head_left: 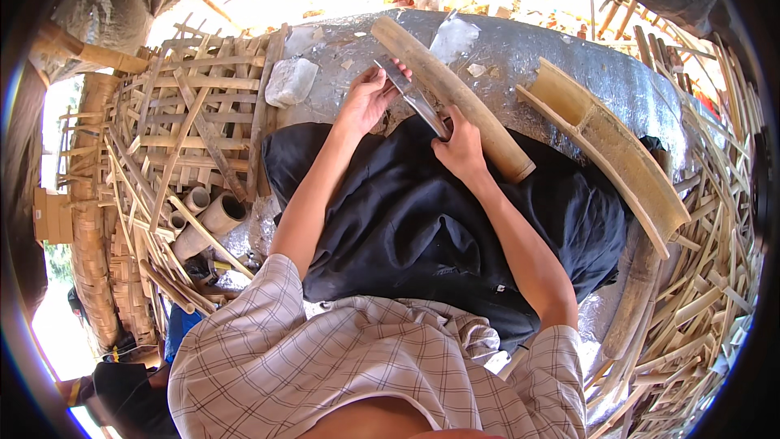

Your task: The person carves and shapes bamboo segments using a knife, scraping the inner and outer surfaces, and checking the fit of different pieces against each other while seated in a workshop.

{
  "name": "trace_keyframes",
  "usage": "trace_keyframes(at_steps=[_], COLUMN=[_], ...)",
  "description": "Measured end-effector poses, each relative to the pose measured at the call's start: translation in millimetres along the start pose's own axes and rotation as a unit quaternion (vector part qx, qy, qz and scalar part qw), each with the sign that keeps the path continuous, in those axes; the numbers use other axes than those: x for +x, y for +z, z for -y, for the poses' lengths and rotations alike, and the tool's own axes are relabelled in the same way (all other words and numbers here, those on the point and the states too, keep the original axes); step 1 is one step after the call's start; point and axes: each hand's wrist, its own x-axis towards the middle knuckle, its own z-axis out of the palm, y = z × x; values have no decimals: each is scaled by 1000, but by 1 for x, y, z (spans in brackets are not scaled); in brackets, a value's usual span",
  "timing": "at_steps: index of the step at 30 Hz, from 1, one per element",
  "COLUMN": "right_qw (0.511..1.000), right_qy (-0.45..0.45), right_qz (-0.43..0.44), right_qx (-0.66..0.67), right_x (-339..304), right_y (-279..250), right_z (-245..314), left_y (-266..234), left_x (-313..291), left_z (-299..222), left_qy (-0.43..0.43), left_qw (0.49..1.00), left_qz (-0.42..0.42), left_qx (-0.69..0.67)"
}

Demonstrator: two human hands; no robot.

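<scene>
Sitting in a checked shirt [325, 366], with black cloth [406, 219] across the lap, the person works with both hands out in front. The right hand [461, 146] is clamped around the handle end of a knife [421, 106], whose blade slants up and to the left over the far edge of the lap. The left hand [364, 103] has its thumb and fingers at the blade's far end; whether they press on it, I cannot tell. Just right of the knife, a bamboo piece [451, 93] slants from the lap onto the grey ground sheet [345, 45]. Farther right lies a split bamboo trough [609, 142], hollow side showing, near heaped strips [707, 309]. To the left are bamboo tubes [207, 232] and, beyond them, a lattice [195, 142] beside a pale block [291, 83].
</scene>
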Motion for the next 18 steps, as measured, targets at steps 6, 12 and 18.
trace_keyframes(at_steps=[6,12,18], right_qw=[993,996,997], right_qy=[-2,-2,-3], right_qz=[111,89,69], right_qx=[-40,-31,-28], right_x=[-1,0,0], right_y=[1,5,6], right_z=[-4,-7,-9], left_y=[4,8,-25], left_x=[-2,-1,7], left_z=[1,1,11], left_qy=[-7,-23,-7], left_qw=[1000,997,992], left_qz=[6,-3,-37], left_qx=[20,73,124])
